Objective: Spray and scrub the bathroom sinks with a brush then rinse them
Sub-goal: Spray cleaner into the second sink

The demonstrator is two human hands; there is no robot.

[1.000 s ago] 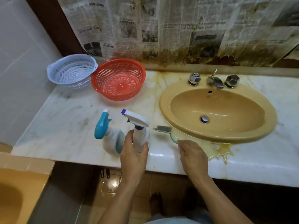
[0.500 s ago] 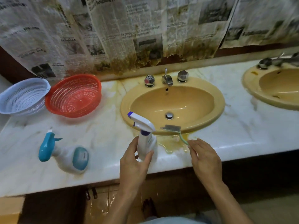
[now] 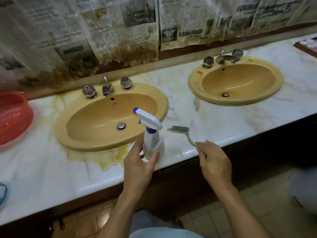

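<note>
At the far left a red basket (image 3: 15, 117) sits on the counter (image 3: 42, 172), cut off by the frame edge and well apart from the left sink (image 3: 60, 127). The counter's front edge runs from lower left up to the right. A yellow puddle (image 3: 103, 157) spreads from that sink's near rim toward the edge.

The left hand (image 3: 139, 167) has fingers and thumb wrapped round the lower body of the spray bottle (image 3: 153, 140). It holds the bottle above the front edge, just beside the left sink's right rim, with the nozzle pointing left. The right hand (image 3: 214, 162) pinches the end of the brush (image 3: 181, 130) by its green handle. The brush head hangs over the bare strip of marble between the sinks, the widest open room here. The right sink (image 3: 193, 83) lies farther back and right.

I count two sinks, each with two knobs and one spout, plus one bottle, one brush and one basket.

The counter is white veined marble, stained yellow around the left sink. Stained, torn newspaper (image 3: 103, 31) covers the wall behind, and floor tiles (image 3: 231, 215) show below.
</note>
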